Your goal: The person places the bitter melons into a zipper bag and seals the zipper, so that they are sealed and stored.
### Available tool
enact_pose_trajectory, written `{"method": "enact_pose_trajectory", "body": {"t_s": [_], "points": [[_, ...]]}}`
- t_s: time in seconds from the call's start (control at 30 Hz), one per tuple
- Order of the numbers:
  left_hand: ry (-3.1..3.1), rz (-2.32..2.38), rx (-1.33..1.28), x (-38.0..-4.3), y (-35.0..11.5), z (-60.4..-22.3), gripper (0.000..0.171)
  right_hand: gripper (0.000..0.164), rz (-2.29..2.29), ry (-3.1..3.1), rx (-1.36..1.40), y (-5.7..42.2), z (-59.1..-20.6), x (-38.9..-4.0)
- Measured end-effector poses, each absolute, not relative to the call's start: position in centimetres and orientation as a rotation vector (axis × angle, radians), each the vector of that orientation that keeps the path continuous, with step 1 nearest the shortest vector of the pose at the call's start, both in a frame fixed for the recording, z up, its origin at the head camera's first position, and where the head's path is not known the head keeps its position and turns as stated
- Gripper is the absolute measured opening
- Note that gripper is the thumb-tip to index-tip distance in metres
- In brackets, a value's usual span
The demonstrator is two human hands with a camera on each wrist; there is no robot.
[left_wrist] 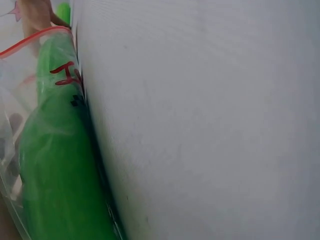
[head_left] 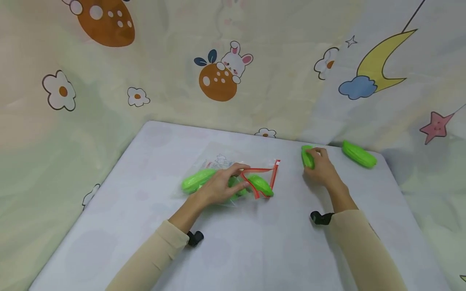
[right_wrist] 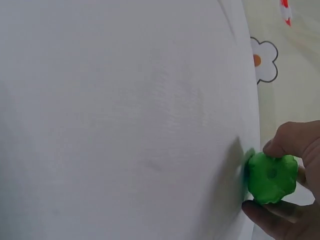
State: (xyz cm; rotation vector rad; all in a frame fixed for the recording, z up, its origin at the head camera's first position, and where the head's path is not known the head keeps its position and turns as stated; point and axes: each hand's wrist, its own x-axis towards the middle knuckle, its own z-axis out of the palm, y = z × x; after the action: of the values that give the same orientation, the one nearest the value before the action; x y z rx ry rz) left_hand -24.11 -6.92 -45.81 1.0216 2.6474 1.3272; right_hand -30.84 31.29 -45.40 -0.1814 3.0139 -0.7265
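A clear zip bag [head_left: 209, 155] with a red zip strip lies mid-table, its mouth gaping to the right. Inside are several bright green, cucumber-like toy vegetables, one at the bag's left [head_left: 198, 180] and one at the mouth [head_left: 260, 184]. My left hand [head_left: 217, 186] holds the bag near its mouth, thumb and forefinger spread at the red strip. Through the film a green toy vegetable [left_wrist: 60, 165] fills the left wrist view. Near the far edge my right hand [head_left: 322, 166] grips another green toy vegetable [head_left: 308, 157]; its lobed end [right_wrist: 272, 177] shows between thumb and fingers.
Another green toy vegetable [head_left: 359, 154] lies at the table's far right corner, beyond my right hand. The white table [head_left: 233, 258] meets a patterned cloth backdrop [head_left: 164, 72] behind it. Black wrist cameras [head_left: 195, 238] stick out by both sleeves.
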Motion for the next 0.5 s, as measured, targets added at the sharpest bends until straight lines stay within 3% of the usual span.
{"method": "enact_pose_trajectory", "body": {"t_s": [0.27,0.5], "points": [[2.629,1.349,1.009,-24.1,-6.7,-45.9,0.049,0.054,-0.81,2.982,-0.223,30.6,-45.0,-28.0],[2.617,1.384,1.029,-24.3,-6.6,-45.9,0.05,0.069,-0.811,2.978,-0.288,30.6,-44.9,-26.0]]}}
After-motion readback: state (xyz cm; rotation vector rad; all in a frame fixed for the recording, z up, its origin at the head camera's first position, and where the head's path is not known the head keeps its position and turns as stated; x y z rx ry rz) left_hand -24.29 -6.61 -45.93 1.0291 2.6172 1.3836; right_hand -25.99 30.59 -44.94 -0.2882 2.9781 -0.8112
